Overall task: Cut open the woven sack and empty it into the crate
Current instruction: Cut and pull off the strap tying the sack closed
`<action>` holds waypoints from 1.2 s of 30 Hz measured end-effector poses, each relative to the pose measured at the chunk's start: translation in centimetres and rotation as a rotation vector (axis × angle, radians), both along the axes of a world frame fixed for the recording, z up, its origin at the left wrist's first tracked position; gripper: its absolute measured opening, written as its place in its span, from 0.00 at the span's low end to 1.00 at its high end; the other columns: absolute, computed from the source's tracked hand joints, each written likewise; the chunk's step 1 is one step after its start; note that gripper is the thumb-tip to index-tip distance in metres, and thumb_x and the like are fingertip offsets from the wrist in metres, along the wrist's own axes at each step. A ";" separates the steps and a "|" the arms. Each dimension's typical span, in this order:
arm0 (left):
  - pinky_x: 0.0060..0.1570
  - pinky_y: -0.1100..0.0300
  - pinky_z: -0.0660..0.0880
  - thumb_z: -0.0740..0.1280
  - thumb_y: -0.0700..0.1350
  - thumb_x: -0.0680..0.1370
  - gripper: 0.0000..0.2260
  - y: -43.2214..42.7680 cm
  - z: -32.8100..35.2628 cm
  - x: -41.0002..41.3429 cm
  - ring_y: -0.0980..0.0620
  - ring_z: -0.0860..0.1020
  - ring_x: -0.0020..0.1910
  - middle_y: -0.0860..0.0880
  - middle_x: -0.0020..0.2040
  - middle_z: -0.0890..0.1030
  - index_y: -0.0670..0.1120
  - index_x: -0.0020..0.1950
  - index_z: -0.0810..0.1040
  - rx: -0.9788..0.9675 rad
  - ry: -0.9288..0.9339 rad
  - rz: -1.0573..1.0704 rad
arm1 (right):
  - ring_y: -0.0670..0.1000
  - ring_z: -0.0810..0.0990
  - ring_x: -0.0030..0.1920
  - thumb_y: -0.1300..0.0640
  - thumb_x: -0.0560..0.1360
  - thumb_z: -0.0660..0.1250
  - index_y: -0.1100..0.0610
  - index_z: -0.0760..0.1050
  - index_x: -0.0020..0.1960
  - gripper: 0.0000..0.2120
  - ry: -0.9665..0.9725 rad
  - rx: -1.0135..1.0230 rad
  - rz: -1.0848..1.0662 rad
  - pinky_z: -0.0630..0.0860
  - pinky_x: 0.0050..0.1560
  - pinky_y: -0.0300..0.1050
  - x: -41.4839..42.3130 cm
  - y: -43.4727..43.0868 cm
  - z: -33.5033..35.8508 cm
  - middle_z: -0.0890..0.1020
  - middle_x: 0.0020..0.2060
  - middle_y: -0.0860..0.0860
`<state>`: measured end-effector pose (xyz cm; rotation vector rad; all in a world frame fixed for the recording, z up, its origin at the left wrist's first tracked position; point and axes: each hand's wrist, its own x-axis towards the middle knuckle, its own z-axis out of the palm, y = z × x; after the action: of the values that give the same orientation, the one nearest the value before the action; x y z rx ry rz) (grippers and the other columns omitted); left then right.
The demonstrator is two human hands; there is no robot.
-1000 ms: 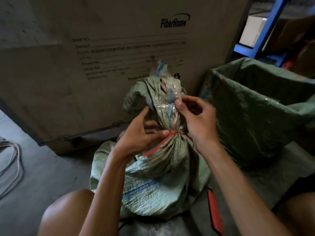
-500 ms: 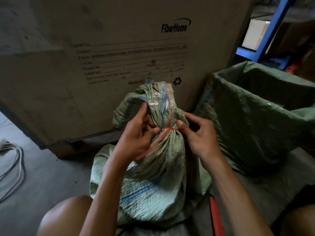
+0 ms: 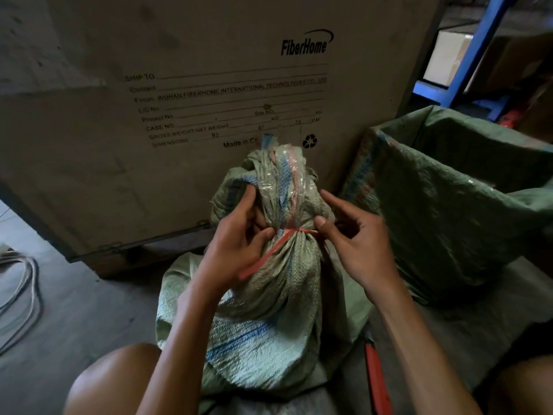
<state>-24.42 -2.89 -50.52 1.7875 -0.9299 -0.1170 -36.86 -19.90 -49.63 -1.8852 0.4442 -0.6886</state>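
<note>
Left hand [image 3: 236,250], right hand [image 3: 359,247] at sack's [image 3: 269,339] red tie [image 3: 287,235], knot unclear

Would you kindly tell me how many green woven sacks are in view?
2. The tied sack stands at centre, its neck between the left hand and right hand; an open sack stands to its right. Others may be hidden.

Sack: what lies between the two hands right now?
In the head view, the bunched neck of the sack, cinched by a red tie, lies between the left hand and right hand.
</note>
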 end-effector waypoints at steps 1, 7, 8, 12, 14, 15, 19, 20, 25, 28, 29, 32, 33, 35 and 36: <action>0.43 0.56 0.74 0.69 0.31 0.78 0.35 0.1 -0.5 0.0 0.50 0.74 0.39 0.44 0.41 0.74 0.40 0.81 0.57 -0.007 0.021 0.019 | 0.40 0.84 0.52 0.52 0.75 0.73 0.47 0.78 0.67 0.20 0.016 0.035 -0.027 0.80 0.53 0.36 -0.3 -0.4 -0.4 0.87 0.50 0.44; 0.42 0.54 0.76 0.72 0.37 0.78 0.28 -0.2 -1.4 0.1 0.60 0.74 0.36 0.59 0.36 0.75 0.65 0.65 0.67 0.000 0.038 0.094 | 0.54 0.83 0.55 0.54 0.77 0.68 0.54 0.80 0.65 0.17 0.375 -0.152 -0.471 0.77 0.55 0.45 -2.1 -3.2 -5.6 0.85 0.56 0.54; 0.42 0.56 0.76 0.72 0.38 0.77 0.25 -0.3 -1.4 0.0 0.62 0.74 0.36 0.60 0.36 0.76 0.60 0.67 0.69 0.014 0.040 0.101 | 0.56 0.83 0.57 0.55 0.76 0.68 0.54 0.80 0.65 0.18 0.466 -0.162 -0.497 0.77 0.56 0.46 -2.7 -3.4 -7.0 0.85 0.57 0.55; 0.45 0.54 0.75 0.72 0.36 0.77 0.35 -1.0 -1.4 -0.3 0.54 0.77 0.39 0.53 0.37 0.76 0.42 0.80 0.60 0.003 0.181 0.124 | 0.61 0.79 0.61 0.53 0.73 0.68 0.55 0.79 0.65 0.21 0.831 -0.144 -0.529 0.76 0.58 0.52 -5.6 -3.3 -12.6 0.81 0.61 0.59; 0.44 0.52 0.74 0.72 0.37 0.75 0.35 -1.4 -1.3 -0.6 0.50 0.76 0.40 0.47 0.39 0.77 0.43 0.80 0.61 -0.042 0.252 0.122 | 0.60 0.80 0.61 0.50 0.74 0.67 0.55 0.79 0.62 0.19 1.008 -0.138 -0.532 0.76 0.57 0.52 -7.2 -2.9 -15.2 0.81 0.61 0.59; 0.44 0.51 0.74 0.71 0.40 0.74 0.35 -1.6 -1.3 -0.7 0.49 0.76 0.40 0.43 0.40 0.79 0.44 0.80 0.61 -0.058 0.279 0.120 | 0.60 0.80 0.62 0.47 0.75 0.66 0.55 0.79 0.62 0.19 1.085 -0.130 -0.520 0.76 0.58 0.51 -7.9 -2.7 -16.5 0.81 0.61 0.58; 0.53 0.51 0.74 0.64 0.47 0.73 0.36 -2.1 -1.3 -1.0 0.54 0.78 0.46 0.47 0.52 0.84 0.55 0.81 0.59 -0.147 0.438 0.107 | 0.58 0.79 0.63 0.44 0.77 0.63 0.54 0.77 0.64 0.21 1.264 -0.140 -0.425 0.76 0.61 0.50 -10.2 -1.4 -20.3 0.80 0.62 0.56; 0.59 0.48 0.74 0.64 0.49 0.73 0.37 -2.1 -1.2 -1.2 0.52 0.79 0.51 0.44 0.62 0.83 0.57 0.81 0.58 -0.156 0.465 0.114 | 0.57 0.79 0.63 0.46 0.76 0.64 0.54 0.76 0.64 0.20 1.284 -0.138 -0.413 0.76 0.61 0.49 -10.7 -1.1 -20.8 0.79 0.62 0.55; 0.75 0.41 0.65 0.64 0.60 0.75 0.37 -2.1 -1.2 -1.4 0.43 0.72 0.73 0.42 0.77 0.71 0.60 0.81 0.53 -0.115 0.506 0.103 | 0.56 0.78 0.65 0.55 0.74 0.67 0.57 0.73 0.66 0.20 1.305 -0.133 -0.329 0.75 0.61 0.46 -11.9 -0.9 -21.5 0.78 0.65 0.56; 0.77 0.44 0.63 0.63 0.60 0.79 0.36 -1.9 -1.3 -1.5 0.48 0.69 0.76 0.51 0.79 0.68 0.61 0.82 0.48 -0.082 0.505 0.108 | 0.56 0.78 0.66 0.56 0.75 0.68 0.59 0.74 0.66 0.20 1.255 -0.107 -0.367 0.75 0.61 0.46 -11.6 -1.4 -21.4 0.78 0.65 0.57; 0.77 0.45 0.63 0.63 0.58 0.81 0.35 -1.9 -1.3 -1.7 0.50 0.69 0.75 0.52 0.79 0.66 0.60 0.82 0.46 -0.081 0.489 0.112 | 0.57 0.78 0.66 0.56 0.74 0.68 0.59 0.74 0.66 0.21 1.236 -0.086 -0.405 0.75 0.61 0.46 -11.5 -1.5 -21.3 0.78 0.65 0.57; 0.77 0.46 0.64 0.63 0.51 0.84 0.36 -2.0 -1.0 -2.1 0.51 0.71 0.74 0.50 0.79 0.67 0.57 0.82 0.40 -0.139 0.500 0.122 | 0.59 0.78 0.65 0.53 0.74 0.71 0.60 0.74 0.66 0.23 1.169 -0.031 -0.497 0.76 0.60 0.48 -10.9 -1.8 -20.5 0.78 0.64 0.59; 0.76 0.46 0.66 0.63 0.50 0.84 0.37 -2.1 -1.0 -2.2 0.50 0.73 0.73 0.48 0.78 0.69 0.57 0.82 0.39 -0.171 0.525 0.138 | 0.60 0.79 0.64 0.52 0.73 0.71 0.61 0.74 0.65 0.23 1.137 -0.022 -0.521 0.76 0.59 0.49 -10.4 -2.0 -20.0 0.79 0.64 0.60; 0.70 0.47 0.74 0.65 0.46 0.83 0.38 -2.1 -0.7 -2.4 0.48 0.80 0.66 0.46 0.69 0.79 0.56 0.83 0.41 -0.256 0.594 0.168 | 0.62 0.80 0.62 0.51 0.73 0.72 0.62 0.76 0.63 0.23 1.047 0.012 -0.588 0.78 0.57 0.51 -9.2 -2.6 -18.6 0.80 0.61 0.62; 0.64 0.49 0.78 0.66 0.44 0.83 0.37 -2.1 -0.5 -2.5 0.48 0.83 0.62 0.47 0.62 0.83 0.56 0.83 0.45 -0.311 0.639 0.167 | 0.62 0.80 0.61 0.52 0.72 0.73 0.63 0.77 0.62 0.23 1.001 0.037 -0.620 0.78 0.55 0.52 -8.6 -3.0 -17.6 0.80 0.60 0.63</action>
<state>-26.95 -4.99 -51.02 1.3962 -0.3169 -0.3891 -45.44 -22.91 -67.20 -1.9520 1.7017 -0.0423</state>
